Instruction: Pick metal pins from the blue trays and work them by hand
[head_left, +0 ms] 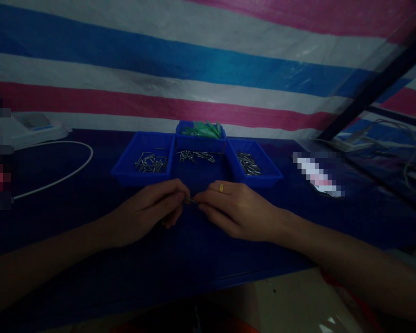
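My left hand [162, 203] and my right hand [229, 206] meet fingertip to fingertip above the blue table. Between them runs a thin metal pin [190, 200], pinched at its two ends; most of it is hidden by the fingers. A gold ring sits on a finger of my right hand. Just beyond the left hand, a blue bin [128, 173] holds loose metal pins [149, 163]. Another blue bin [268, 173], past my right hand, contains short metal pieces [248, 164]. More pins [196, 156] lie in a row on the table between these bins.
At the back, a small blue bin [201, 141] is filled with green strips [208, 129]. A white cable [90, 152] loops over the table's left side. On the right lies a flat, blurred-out item [317, 175]. A striped sheet [194, 64] hangs behind the table.
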The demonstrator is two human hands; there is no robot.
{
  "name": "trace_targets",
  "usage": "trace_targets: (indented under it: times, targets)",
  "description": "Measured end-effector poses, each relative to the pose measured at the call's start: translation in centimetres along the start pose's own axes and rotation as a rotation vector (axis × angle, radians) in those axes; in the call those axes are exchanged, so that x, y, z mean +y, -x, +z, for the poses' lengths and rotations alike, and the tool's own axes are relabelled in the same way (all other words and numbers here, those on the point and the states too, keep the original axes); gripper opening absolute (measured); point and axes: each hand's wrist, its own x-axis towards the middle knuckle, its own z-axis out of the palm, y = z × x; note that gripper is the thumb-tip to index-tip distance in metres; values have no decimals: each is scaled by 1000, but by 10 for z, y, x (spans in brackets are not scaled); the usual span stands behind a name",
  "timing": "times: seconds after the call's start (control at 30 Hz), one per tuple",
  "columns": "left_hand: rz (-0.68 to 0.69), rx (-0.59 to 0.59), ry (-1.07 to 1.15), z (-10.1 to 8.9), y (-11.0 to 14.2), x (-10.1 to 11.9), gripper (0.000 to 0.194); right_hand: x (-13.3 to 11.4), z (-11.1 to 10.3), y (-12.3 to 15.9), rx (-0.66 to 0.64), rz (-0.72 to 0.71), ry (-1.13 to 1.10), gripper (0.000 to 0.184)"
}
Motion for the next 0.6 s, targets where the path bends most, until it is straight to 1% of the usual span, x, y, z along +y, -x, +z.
trace_targets:
  times: [0.2, 0.4, 0.5, 0.6]
  targets:
    - [7, 8, -69, 0, 1, 0, 24, -1, -1, -1, -17, 2, -80, 22]
    - [-28, -26, 54, -1, 0, 1, 26, -1, 0, 0, 2, -22, -71, 22]
    - [-37, -13, 92, -1, 0, 1, 24, 0, 0, 0, 0, -19, -62, 22]
    - [-6, 42, -28, 1, 1, 0, 17, 1, 1, 0, -12, 11, -55, 21]
